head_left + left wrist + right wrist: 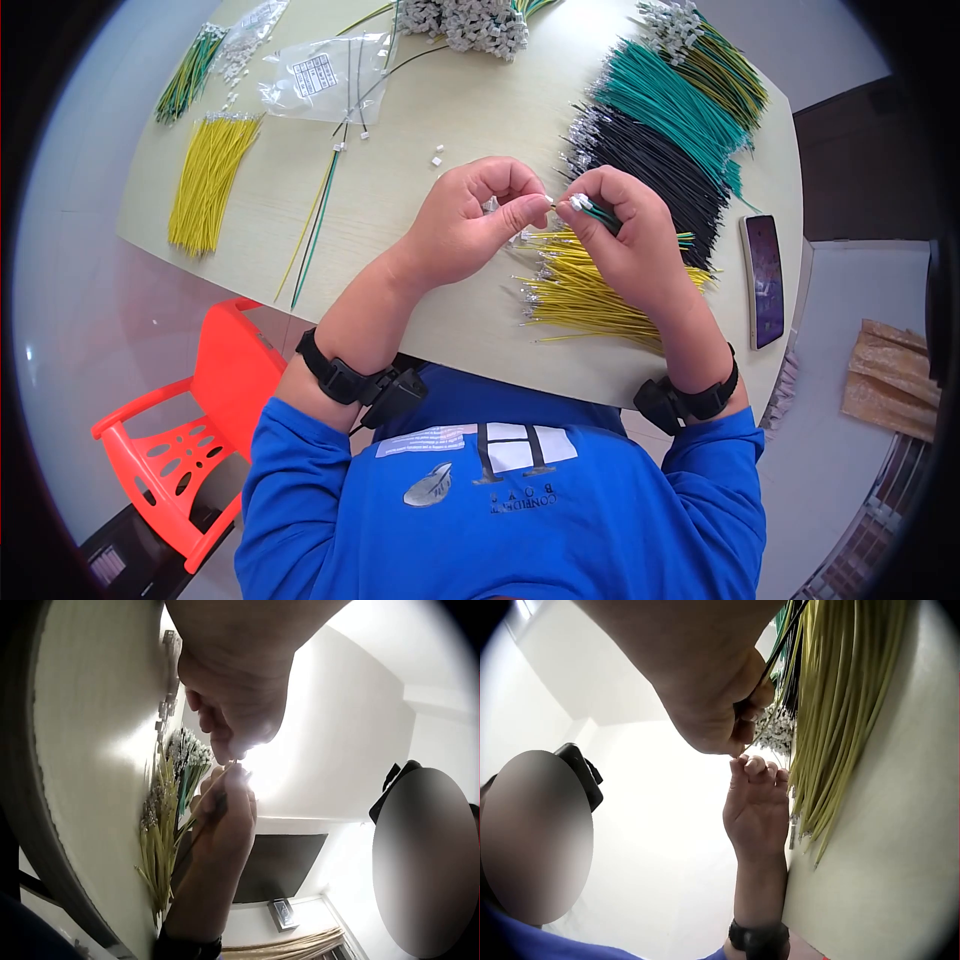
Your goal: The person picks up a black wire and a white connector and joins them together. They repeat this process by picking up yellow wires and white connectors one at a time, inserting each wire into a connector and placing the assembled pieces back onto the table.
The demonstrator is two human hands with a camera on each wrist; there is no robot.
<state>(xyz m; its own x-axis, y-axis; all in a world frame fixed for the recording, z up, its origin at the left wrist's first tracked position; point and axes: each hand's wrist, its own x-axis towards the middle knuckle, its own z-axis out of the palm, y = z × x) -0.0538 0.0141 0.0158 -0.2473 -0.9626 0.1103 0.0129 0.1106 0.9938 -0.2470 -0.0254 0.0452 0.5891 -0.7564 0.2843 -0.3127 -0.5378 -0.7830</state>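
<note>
In the head view the left hand [470, 215] pinches a small white connector [548, 200] between thumb and forefinger. Just right of it, the right hand [630, 230] grips a few wires with white connectors [580, 202] at their ends; the fingertips of both hands nearly meet. Green and dark wires run back through the right palm. Below that hand lies a bundle of yellow wires [590, 300], with black wires [660, 170] and green wires [680, 100] beyond. The wrist views show both hands meeting at the fingertips; the tiny parts between them are hard to make out.
At the left lie yellow wires [212, 185], a clear plastic bag [325, 80] and a three-wire piece [318, 215]. White connectors are heaped at the top [470, 25]. A phone [763, 280] rests near the right table edge. A red chair [200, 420] stands left.
</note>
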